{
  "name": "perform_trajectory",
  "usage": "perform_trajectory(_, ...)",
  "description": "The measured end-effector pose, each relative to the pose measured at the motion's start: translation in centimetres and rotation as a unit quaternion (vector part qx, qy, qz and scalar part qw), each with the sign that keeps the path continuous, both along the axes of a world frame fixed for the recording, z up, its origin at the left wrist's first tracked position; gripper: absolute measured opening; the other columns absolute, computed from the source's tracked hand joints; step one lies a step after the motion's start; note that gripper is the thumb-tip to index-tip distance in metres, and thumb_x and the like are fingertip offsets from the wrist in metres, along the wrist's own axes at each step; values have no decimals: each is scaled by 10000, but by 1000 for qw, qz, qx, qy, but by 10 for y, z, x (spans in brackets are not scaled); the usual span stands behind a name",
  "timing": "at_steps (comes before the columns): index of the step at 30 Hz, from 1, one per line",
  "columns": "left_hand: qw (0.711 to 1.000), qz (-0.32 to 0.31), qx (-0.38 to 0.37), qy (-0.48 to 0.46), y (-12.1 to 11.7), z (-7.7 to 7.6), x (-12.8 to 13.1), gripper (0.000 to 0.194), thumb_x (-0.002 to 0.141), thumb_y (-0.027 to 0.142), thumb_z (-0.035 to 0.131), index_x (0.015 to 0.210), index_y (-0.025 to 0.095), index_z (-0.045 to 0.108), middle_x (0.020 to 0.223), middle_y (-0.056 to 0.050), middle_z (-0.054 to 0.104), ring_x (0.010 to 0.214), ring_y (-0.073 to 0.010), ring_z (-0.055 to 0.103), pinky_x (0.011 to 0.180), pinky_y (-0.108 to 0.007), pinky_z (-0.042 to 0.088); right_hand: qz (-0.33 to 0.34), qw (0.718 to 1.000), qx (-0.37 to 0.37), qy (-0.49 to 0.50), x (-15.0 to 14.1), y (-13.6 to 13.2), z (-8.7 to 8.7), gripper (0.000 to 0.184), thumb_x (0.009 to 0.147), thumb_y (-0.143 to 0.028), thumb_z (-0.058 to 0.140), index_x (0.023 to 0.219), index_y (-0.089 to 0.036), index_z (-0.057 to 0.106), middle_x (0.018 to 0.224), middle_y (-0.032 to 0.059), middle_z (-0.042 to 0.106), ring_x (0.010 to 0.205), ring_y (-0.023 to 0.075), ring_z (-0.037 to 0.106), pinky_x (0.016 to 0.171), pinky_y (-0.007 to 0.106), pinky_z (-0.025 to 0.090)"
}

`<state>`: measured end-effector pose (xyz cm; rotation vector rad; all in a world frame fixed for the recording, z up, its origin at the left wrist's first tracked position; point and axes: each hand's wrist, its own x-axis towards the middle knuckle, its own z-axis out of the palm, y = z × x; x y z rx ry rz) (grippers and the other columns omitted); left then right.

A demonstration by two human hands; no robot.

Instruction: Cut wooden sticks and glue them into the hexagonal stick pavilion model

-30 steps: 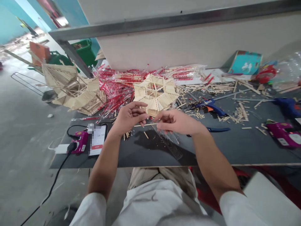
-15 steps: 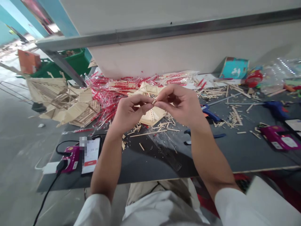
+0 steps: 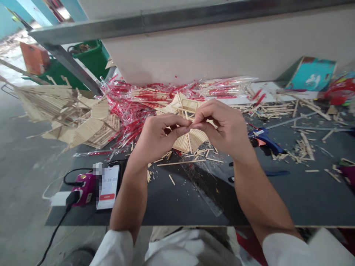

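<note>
My left hand (image 3: 158,138) and my right hand (image 3: 222,125) are raised above the dark table (image 3: 277,199), fingertips pinched together on a tiny piece that I cannot make out. Right behind them sits a small stick-built model (image 3: 188,111) of pale wooden sticks. A long thin stick (image 3: 181,162) lies on the table under my hands, beside a clear plastic ruler (image 3: 203,184).
Red-wrapped stick packets (image 3: 138,101) are heaped at the back. A larger stick structure (image 3: 72,118) hangs off the table's left end. A phone (image 3: 108,186) and a purple device (image 3: 81,190) lie front left, a blue glue gun (image 3: 264,136) right. Stick offcuts litter the right side.
My hands rose from the table, where they held a long stick, and came together with fingertips pinched in front of the small model. The long stick now lies on the table.
</note>
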<state>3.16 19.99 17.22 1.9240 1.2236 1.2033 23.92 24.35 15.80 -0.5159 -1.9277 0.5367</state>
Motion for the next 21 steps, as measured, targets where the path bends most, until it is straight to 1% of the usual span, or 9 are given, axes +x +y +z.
perform_trajectory(2,999,-13,-29,-11,0,2,0,76,900,235,782,929,194,839,870,-33,801,723,-117,667,649,-223,521,14,1000,2,12,-1,3,-3,258,1023,-464,686,909,-234,667,868,20,679,795,156,605,717,319,472)
perform_trajectory(5,996,-31,-74,-43,-1,6,-1,54,865,225,811,875,176,831,789,-22,774,626,-93,598,579,-218,474,40,999,-2,25,-4,2,-4,235,1034,-413,683,900,-225,642,861,8,657,796,138,592,718,297,455)
perform_trajectory(8,990,-52,-106,-71,0,9,-1,86,826,243,849,817,163,820,691,-10,718,547,-75,518,508,-220,413,61,998,-1,27,-5,0,-3,223,1044,-383,672,904,-217,624,875,8,649,813,134,588,731,290,450)
perform_trajectory(11,987,-65,-120,-82,2,8,-1,114,832,273,853,822,163,823,630,6,665,508,-64,461,476,-224,368,58,998,-3,19,-4,-2,-3,232,1054,-391,654,909,-217,607,878,10,637,804,135,574,729,290,446)
perform_trajectory(14,988,-56,-120,-81,3,5,0,125,838,291,854,858,170,832,646,8,671,510,-61,454,478,-226,360,43,999,-17,12,-2,-1,-6,266,1063,-426,632,909,-213,593,870,11,608,790,130,546,722,292,440)
perform_trajectory(16,990,-42,-113,-74,3,3,-1,128,829,291,864,877,175,838,681,0,701,533,-66,481,493,-226,377,45,997,-57,15,-2,-1,-9,282,1047,-458,654,921,-213,594,866,8,605,769,124,550,695,286,443)
perform_trajectory(19,993,-28,-99,-58,3,1,-3,123,818,279,870,900,189,849,722,-11,739,579,-86,546,522,-228,417,63,985,-153,41,-2,-4,-11,293,986,-483,739,967,-214,625,854,-10,640,662,90,573,590,257,441)
perform_trajectory(21,995,-27,-89,-46,3,1,-4,101,821,267,864,891,196,850,739,-15,756,609,-99,589,546,-231,449,73,979,-178,62,-3,-6,-10,279,953,-465,784,974,-207,680,862,-12,673,620,70,584,548,236,451)
